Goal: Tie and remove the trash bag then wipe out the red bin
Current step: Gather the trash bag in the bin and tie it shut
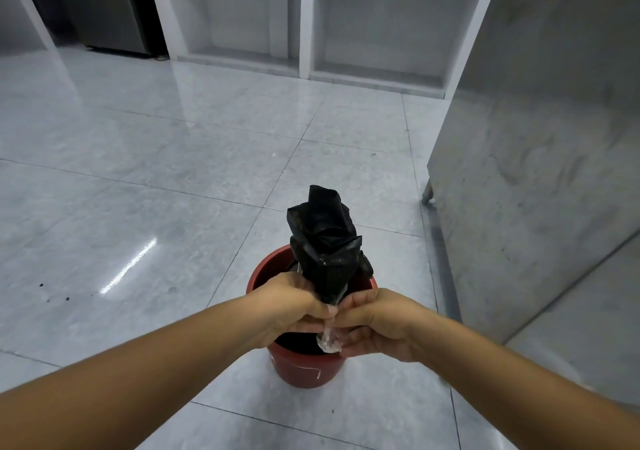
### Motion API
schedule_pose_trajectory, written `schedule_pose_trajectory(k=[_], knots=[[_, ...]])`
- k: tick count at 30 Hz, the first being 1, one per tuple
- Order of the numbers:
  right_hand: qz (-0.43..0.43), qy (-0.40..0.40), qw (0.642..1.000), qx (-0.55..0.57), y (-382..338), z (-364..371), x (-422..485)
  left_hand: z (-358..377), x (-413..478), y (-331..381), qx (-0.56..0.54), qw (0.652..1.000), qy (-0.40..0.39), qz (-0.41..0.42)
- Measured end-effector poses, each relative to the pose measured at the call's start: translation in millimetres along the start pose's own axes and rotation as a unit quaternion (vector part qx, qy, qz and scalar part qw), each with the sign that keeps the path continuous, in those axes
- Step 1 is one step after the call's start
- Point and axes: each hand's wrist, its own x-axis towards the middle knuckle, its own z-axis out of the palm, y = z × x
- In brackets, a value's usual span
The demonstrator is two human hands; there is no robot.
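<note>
one wide-angle view from the wearer's head, facing forward and steeply down. the red bin (pixel 302 368) sits close, low in the centre of the frame (uprights lean toward the frame edges). beyond the bin, tiled floor (pixel 145 159) runs to distant white shelving (pixel 306 27).

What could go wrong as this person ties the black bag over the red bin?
The black bag looks stretched pale where the left hand and right hand pinch it; it might tear. The red bin stands unheld on the glossy floor; lifting the bag could drag or tip it.
</note>
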Motion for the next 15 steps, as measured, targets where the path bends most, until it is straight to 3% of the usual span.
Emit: schedule_pose_trajectory(k=[4,7,10,13,15], knots=[[-0.04,0.005,0.998,-0.052,-2.0,-4.5,-8.9,-4.7,1.1,-5.7,0.035,0.998,0.042,0.021],[-0.12,0.106,0.97,-0.184,2.4,1.3,-14.2,0.2,-1.0,-9.1,0.097,0.992,0.072,0.043],[-0.252,0.215,0.883,-0.332,7.2,10.9,-16.1,5.9,-3.1,-10.6,0.132,0.988,0.067,0.049],[-0.368,0.214,0.79,-0.441,5.6,9.2,-17.8,5.3,-7.7,-9.9,0.068,0.997,0.003,0.044],[-0.411,0.208,0.753,-0.47,5.2,5.8,-17.3,0.6,-11.8,-8.1,0.068,0.996,-0.021,0.056]])
